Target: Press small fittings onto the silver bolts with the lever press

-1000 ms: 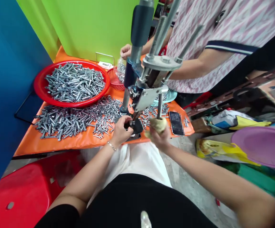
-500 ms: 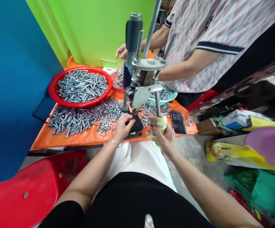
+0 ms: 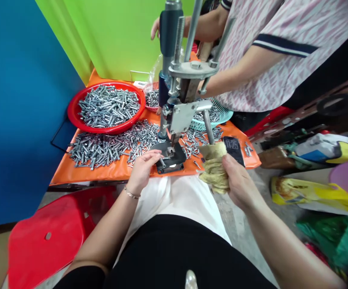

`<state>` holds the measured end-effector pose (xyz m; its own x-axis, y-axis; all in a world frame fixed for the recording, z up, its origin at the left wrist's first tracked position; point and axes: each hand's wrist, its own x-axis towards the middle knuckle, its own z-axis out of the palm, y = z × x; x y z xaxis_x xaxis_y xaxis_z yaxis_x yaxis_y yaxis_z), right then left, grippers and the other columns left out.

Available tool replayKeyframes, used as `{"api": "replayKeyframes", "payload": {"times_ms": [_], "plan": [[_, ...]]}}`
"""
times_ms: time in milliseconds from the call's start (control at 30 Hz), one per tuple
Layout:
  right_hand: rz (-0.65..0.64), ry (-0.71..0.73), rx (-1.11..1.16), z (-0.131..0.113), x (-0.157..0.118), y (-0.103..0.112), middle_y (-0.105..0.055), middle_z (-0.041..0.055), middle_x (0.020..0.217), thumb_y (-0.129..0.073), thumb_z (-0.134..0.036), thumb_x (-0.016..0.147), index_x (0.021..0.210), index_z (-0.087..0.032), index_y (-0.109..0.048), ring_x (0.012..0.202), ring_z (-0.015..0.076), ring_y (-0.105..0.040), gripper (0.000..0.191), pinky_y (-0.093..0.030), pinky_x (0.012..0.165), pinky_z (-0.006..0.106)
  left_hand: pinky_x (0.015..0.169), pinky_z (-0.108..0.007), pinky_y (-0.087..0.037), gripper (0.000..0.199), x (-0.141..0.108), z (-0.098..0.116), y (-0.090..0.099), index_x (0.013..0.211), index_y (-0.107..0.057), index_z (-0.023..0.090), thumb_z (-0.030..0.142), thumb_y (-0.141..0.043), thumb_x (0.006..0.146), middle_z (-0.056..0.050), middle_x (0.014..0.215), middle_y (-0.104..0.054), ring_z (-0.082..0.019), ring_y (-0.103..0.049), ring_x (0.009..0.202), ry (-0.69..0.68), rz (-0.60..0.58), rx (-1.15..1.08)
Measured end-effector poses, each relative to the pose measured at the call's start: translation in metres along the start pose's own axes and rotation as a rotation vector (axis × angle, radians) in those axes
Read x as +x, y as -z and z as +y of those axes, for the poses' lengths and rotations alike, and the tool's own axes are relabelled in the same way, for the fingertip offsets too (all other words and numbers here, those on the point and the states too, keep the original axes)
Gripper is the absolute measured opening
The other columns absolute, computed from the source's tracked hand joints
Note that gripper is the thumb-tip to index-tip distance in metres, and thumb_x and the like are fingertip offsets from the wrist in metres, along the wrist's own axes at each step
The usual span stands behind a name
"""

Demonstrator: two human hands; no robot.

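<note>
My left hand [image 3: 142, 170] is closed in a pinch at the front of the press base, with a small metal bolt [image 3: 162, 161] at its fingertips. Just right of it is the black base [image 3: 175, 157] of a hand press [image 3: 182, 118], with a small metal holder [image 3: 170, 150] under the ram. My right hand [image 3: 240, 178] grips the press's lever handle, which is wrapped in a yellowish cloth [image 3: 214, 168]; some of its fingers are hidden behind the cloth.
Bolts fill a red basin [image 3: 74, 114] and lie heaped on the orange table cover [image 3: 62, 170]. A teal basket [image 3: 226, 116] and a phone [image 3: 234, 150] are to the right. Another person's arm [image 3: 240, 80] reaches in behind the press. A red stool [image 3: 47, 257] stands at left.
My left hand has drawn back left from under the ram, and a bolt now shows at its fingertips. The lever handle and my right hand have swung outward to the right.
</note>
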<state>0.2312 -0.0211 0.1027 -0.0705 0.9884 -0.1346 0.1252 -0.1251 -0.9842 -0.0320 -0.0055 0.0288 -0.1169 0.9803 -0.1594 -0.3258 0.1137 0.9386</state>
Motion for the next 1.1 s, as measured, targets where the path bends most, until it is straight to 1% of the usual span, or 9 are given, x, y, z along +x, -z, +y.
{"api": "replayKeyframes", "payload": {"times_ms": [133,267,367,433,567,700,767,867,1100], "plan": [[-0.014,-0.004,-0.051,0.012,0.008,-0.005,-0.073,0.0067,0.103,-0.055,-0.07,0.093,0.123,-0.024,-0.064,0.083,0.0213,-0.069,0.055,-0.055,0.064,0.029,0.093,-0.036,-0.05,0.024,0.002,0.011,0.035,0.075,-0.078,0.018,0.042,-0.076,0.079,-0.009,0.105,-0.072,-0.022,-0.065,0.1,-0.185,0.159,0.312],[-0.026,0.017,-0.041,0.024,0.015,-0.008,-0.072,0.0066,0.108,-0.06,-0.064,0.093,0.126,-0.025,-0.061,0.086,0.0202,-0.068,0.051,-0.055,0.068,0.028,0.106,-0.047,-0.044,0.018,0.024,0.032,0.113,0.074,-0.071,0.019,0.035,-0.069,0.082,-0.009,0.096,-0.069,-0.027,-0.062,0.104,-0.494,0.589,0.911],[0.0,0.023,-0.048,0.03,0.019,-0.012,-0.071,0.0068,0.106,-0.062,-0.063,0.092,0.122,-0.024,-0.062,0.084,0.0193,-0.067,0.05,-0.054,0.067,0.027,0.111,-0.054,-0.039,0.014,0.043,0.043,0.166,0.079,-0.069,0.017,0.029,-0.066,0.083,-0.014,0.099,-0.066,-0.033,-0.059,0.11,-0.443,0.72,1.179],[0.016,0.013,-0.025,0.031,0.02,-0.015,-0.071,0.0064,0.104,-0.064,-0.063,0.091,0.12,-0.023,-0.062,0.082,0.0188,-0.066,0.049,-0.054,0.065,0.027,0.11,-0.057,-0.039,0.014,0.05,0.043,0.179,0.09,-0.07,0.015,0.026,-0.066,0.083,-0.017,0.105,-0.065,-0.036,-0.057,0.114,-0.39,0.705,1.265],[0.021,-0.003,0.006,0.03,0.02,-0.019,-0.07,0.0058,0.104,-0.068,-0.061,0.088,0.121,-0.024,-0.062,0.082,0.0179,-0.066,0.05,-0.055,0.066,0.026,0.106,-0.055,-0.041,0.026,0.051,0.026,0.148,0.112,-0.069,0.014,0.024,-0.06,0.089,-0.017,0.116,-0.062,-0.035,-0.053,0.118,-0.502,0.597,1.318],[0.039,-0.017,0.004,0.03,0.021,-0.02,-0.069,0.0045,0.098,-0.07,-0.061,0.087,0.12,-0.024,-0.062,0.076,0.0156,-0.063,0.051,-0.054,0.064,0.025,0.101,-0.047,-0.044,0.021,0.051,0.004,0.089,0.103,-0.072,0.019,0.021,-0.052,0.096,-0.011,0.106,-0.065,-0.028,-0.056,0.107,-0.517,0.095,1.392],[0.037,-0.022,0.006,0.031,0.022,-0.02,-0.068,0.0043,0.099,-0.07,-0.06,0.087,0.121,-0.024,-0.062,0.075,0.0147,-0.062,0.051,-0.054,0.064,0.025,0.097,-0.045,-0.045,0.024,0.057,-0.001,0.07,0.1,-0.074,0.019,0.018,-0.05,0.096,-0.011,0.104,-0.065,-0.029,-0.054,0.107,-0.435,-0.038,1.49],[0.019,-0.011,-0.009,0.033,0.024,-0.021,-0.068,0.0044,0.1,-0.068,-0.06,0.088,0.126,-0.024,-0.06,0.074,0.0143,-0.061,0.054,-0.053,0.065,0.025,0.093,-0.045,-0.044,0.028,0.073,0.004,0.059,0.101,-0.074,0.018,0.016,-0.047,0.095,-0.014,0.105,-0.063,-0.032,-0.052,0.109,-0.348,-0.153,1.656],[0.036,-0.006,-0.06,0.032,0.027,-0.023,-0.063,0.0029,0.088,-0.066,-0.065,0.086,0.119,-0.021,-0.059,0.07,0.014,-0.056,0.056,-0.049,0.06,0.024,0.091,-0.044,-0.044,0.02,0.095,0.028,0.063,0.103,-0.073,0.019,0.021,-0.057,0.09,-0.014,0.114,-0.06,-0.033,-0.05,0.113,-0.302,-0.434,1.833]]}}
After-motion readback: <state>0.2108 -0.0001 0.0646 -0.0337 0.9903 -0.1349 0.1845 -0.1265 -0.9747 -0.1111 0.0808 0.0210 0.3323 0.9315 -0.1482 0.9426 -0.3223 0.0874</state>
